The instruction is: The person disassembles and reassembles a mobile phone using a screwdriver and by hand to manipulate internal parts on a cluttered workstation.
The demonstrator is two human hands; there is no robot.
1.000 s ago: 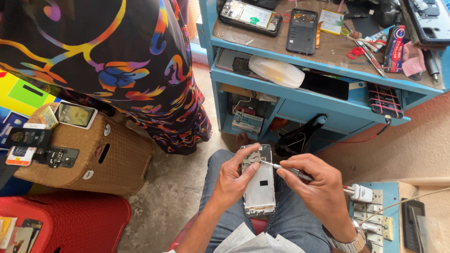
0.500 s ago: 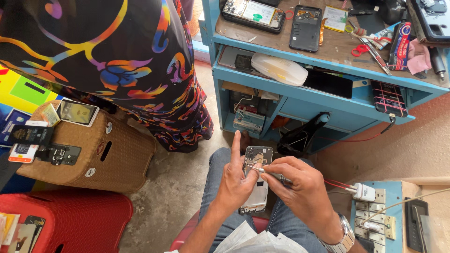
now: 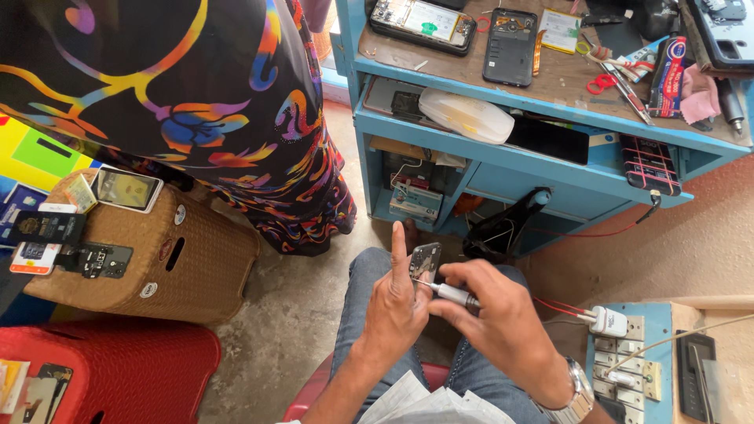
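- The left hand (image 3: 397,310) holds an opened phone (image 3: 425,263) upright over the person's lap; the fingers are clamped round its lower body, while the index finger sticks straight up beside it.
- Only the phone's upper part shows above the hands, with its bare inner parts facing the camera.
- The right hand (image 3: 491,314) is closed on a thin screwdriver (image 3: 452,293) with a pale handle, its tip pointing left and touching the phone just below the exposed part.
- A metal wristwatch (image 3: 577,399) sits on the right wrist.
- The person sits in blue jeans (image 3: 363,294) above a concrete floor (image 3: 290,314).
- Ahead stands a blue workbench (image 3: 550,169). Its tabletop (image 3: 550,74) carries an opened phone lying screen-side down (image 3: 510,45), a second dismantled phone (image 3: 422,22), red-handled scissors (image 3: 603,82) and a pink cloth (image 3: 697,94).
- On the shelf beneath lies a white oval case (image 3: 466,115), beside a dark flat slab (image 3: 548,140).
- A black lamp-like stand (image 3: 503,228) leans at the bench's foot, just beyond the hands.
- To the right, a white plug (image 3: 609,320) sits in a power strip (image 3: 624,369) on a small blue board.
- On the left, a woven brown basket (image 3: 157,263) carries phones and small boxes on its lid; a red plastic stool (image 3: 110,369) stands below it.
- Another person in a dark, brightly patterned dress (image 3: 181,94) stands close behind the basket.
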